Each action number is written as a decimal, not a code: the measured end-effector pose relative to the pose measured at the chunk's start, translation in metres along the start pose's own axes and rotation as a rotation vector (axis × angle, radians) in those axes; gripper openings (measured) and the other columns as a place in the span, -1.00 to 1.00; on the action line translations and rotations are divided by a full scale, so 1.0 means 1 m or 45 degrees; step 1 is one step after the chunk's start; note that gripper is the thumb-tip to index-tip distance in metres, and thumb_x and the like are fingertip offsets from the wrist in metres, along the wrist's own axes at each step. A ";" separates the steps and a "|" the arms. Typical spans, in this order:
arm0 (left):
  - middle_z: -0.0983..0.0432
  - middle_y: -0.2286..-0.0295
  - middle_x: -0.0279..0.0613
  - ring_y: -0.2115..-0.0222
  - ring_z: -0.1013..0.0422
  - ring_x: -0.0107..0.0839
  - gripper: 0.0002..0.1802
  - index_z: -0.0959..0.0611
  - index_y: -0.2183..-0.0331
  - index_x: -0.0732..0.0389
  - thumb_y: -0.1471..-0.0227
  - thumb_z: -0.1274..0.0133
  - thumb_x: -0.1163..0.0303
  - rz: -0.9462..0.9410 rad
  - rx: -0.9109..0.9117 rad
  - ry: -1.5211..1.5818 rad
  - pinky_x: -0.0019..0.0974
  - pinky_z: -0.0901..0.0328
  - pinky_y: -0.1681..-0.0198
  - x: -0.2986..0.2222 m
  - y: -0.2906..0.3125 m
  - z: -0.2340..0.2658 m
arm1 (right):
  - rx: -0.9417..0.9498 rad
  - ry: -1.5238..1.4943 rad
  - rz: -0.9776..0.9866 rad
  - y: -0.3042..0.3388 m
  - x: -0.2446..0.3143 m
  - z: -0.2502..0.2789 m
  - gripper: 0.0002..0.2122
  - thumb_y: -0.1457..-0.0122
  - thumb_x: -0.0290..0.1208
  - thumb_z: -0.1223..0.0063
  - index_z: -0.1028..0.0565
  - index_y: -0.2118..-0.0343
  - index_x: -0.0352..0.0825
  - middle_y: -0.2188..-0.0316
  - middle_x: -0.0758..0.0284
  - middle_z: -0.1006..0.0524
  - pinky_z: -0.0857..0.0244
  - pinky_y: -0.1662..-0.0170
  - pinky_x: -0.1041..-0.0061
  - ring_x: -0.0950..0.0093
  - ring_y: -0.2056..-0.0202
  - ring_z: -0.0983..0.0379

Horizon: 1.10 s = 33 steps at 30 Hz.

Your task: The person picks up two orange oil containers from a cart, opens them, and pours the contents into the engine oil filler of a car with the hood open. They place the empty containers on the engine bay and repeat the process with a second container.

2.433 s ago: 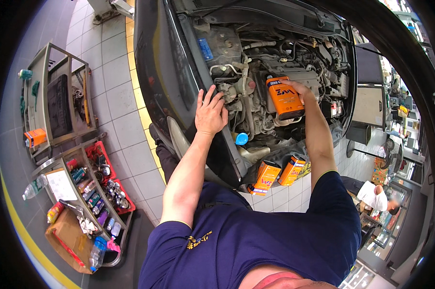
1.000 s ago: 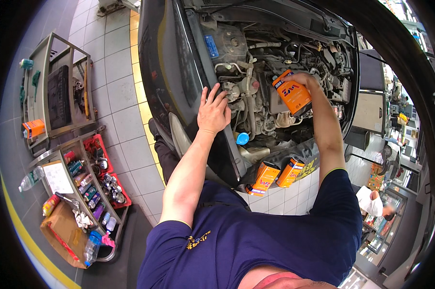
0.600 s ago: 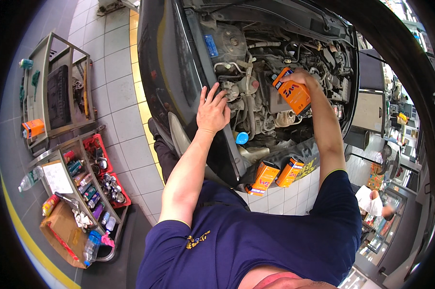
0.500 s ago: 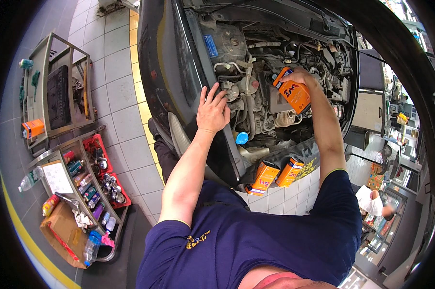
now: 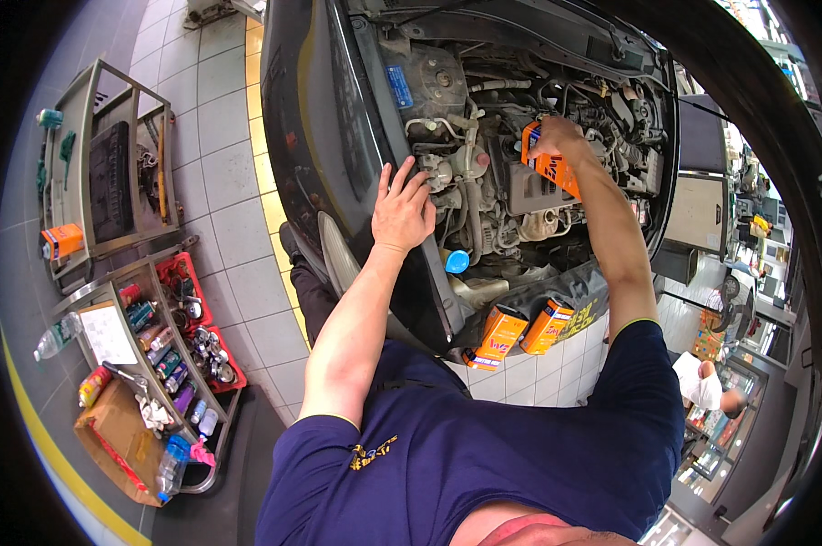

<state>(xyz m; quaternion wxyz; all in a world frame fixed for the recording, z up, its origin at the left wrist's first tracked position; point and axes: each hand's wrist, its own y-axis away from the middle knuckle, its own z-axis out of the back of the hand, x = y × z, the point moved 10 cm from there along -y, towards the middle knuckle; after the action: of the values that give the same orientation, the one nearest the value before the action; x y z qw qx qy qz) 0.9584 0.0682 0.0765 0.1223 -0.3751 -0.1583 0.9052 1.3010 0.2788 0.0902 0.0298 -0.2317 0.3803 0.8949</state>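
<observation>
My right hand [image 5: 558, 136] grips an orange oil can [image 5: 554, 170] near its far end, tilted over the engine [image 5: 520, 100]. Part of the can is behind the hand and wrist, and its mouth cannot be made out. My left hand [image 5: 402, 211] lies with fingers spread on the edge of the black fender [image 5: 356, 182]. Two similar orange cans, a left one [image 5: 499, 336] and a right one [image 5: 548, 326], stand side by side at the front of the engine bay. A blue filler cap [image 5: 456, 261] sits between them and my left hand.
At the left stand a metal cart [image 5: 111, 232] with another orange can [image 5: 62, 242] on it, and a second cart [image 5: 147, 273] with spray cans, a cardboard box [image 5: 124, 441] and red trays [image 5: 182, 282]. The raised hood [image 5: 748, 82] arches over the right. Another person [image 5: 700, 380] is far right.
My right hand has carried the orange can slightly farther into the engine bay, and less of its face shows. My left hand stays in place.
</observation>
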 end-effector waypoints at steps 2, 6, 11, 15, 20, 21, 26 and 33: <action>-0.72 -0.14 -0.29 -0.50 -0.35 -0.12 -0.76 -0.86 0.17 0.18 -0.13 -0.25 0.36 0.001 0.001 0.004 0.29 -0.04 -0.66 0.000 0.000 0.000 | -0.006 0.094 0.010 0.003 0.008 0.003 0.00 0.05 0.23 -0.72 -0.59 -0.39 -0.29 -0.23 0.16 -0.75 -0.62 -0.31 0.07 0.11 -0.28 -0.69; -0.72 -0.14 -0.29 -0.50 -0.35 -0.13 -0.76 -0.86 0.17 0.18 -0.13 -0.25 0.36 0.002 0.000 0.010 0.29 -0.04 -0.66 0.000 0.001 0.000 | -0.012 0.176 0.008 0.007 0.019 0.005 0.01 0.05 0.25 -0.72 -0.57 -0.42 -0.24 -0.24 0.16 -0.74 -0.62 -0.32 0.06 0.13 -0.31 -0.67; -0.72 -0.14 -0.29 -0.50 -0.35 -0.13 -0.75 -0.87 0.16 0.17 -0.13 -0.25 0.37 0.012 0.010 -0.002 0.28 -0.04 -0.66 0.001 0.000 -0.001 | -0.076 0.036 -0.022 0.014 0.016 0.006 -0.03 0.02 0.22 -0.73 -0.60 -0.36 -0.37 -0.33 0.09 -0.67 -0.56 -0.36 0.02 0.05 -0.36 -0.60; -0.72 -0.15 -0.30 -0.50 -0.35 -0.13 -0.75 -0.87 0.16 0.17 -0.13 -0.25 0.37 0.004 0.005 0.005 0.28 -0.03 -0.67 0.001 0.000 0.000 | -0.088 -0.155 -0.114 0.021 0.000 -0.008 0.01 -0.04 0.26 -0.70 -0.54 -0.43 -0.34 -0.35 0.09 -0.65 -0.54 -0.38 0.04 0.09 -0.38 -0.59; -0.72 -0.15 -0.31 -0.50 -0.35 -0.14 -0.74 -0.87 0.15 0.17 -0.13 -0.25 0.36 0.001 0.001 -0.001 0.27 -0.03 -0.67 0.000 0.000 0.000 | -0.195 -0.411 -0.259 0.035 -0.021 -0.036 -0.02 -0.07 0.31 -0.66 -0.56 -0.38 -0.37 -0.27 0.03 -0.70 -0.55 -0.34 0.05 0.06 -0.33 -0.63; -0.72 -0.14 -0.32 -0.49 -0.35 -0.13 -0.76 -0.87 0.16 0.17 -0.15 -0.25 0.36 0.002 -0.001 0.008 0.29 -0.02 -0.66 0.000 0.000 0.001 | -0.177 -0.489 -0.274 0.037 -0.025 -0.044 -0.01 -0.06 0.33 -0.65 -0.56 -0.37 -0.38 -0.26 0.01 -0.71 -0.56 -0.33 0.06 0.05 -0.32 -0.64; -0.73 -0.13 -0.32 -0.49 -0.36 -0.09 -0.78 -0.85 0.16 0.16 -0.18 -0.23 0.37 -0.002 0.002 0.016 0.33 -0.01 -0.66 -0.001 -0.001 0.002 | -0.256 -0.754 -0.363 0.040 -0.039 -0.080 0.02 -0.01 0.43 -0.60 -0.61 -0.29 -0.44 -0.20 -0.05 -0.73 -0.57 -0.29 0.05 0.02 -0.27 -0.68; -0.74 -0.10 -0.29 -0.48 -0.37 -0.07 -0.79 -0.85 0.17 0.17 -0.18 -0.24 0.38 -0.018 -0.015 0.018 0.33 -0.02 -0.65 -0.002 -0.002 0.002 | -0.540 -1.189 -0.444 0.050 -0.043 -0.129 -0.18 -0.04 0.31 -0.66 -0.77 -0.08 -0.44 0.03 -0.01 -0.83 -0.63 -0.17 0.13 0.07 -0.06 -0.80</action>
<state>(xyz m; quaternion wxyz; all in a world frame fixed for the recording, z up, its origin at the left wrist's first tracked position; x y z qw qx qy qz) 0.9584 0.0690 0.0795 0.1278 -0.3811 -0.1653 0.9006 1.3783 0.1595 0.0647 0.2963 0.1299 0.0935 0.9416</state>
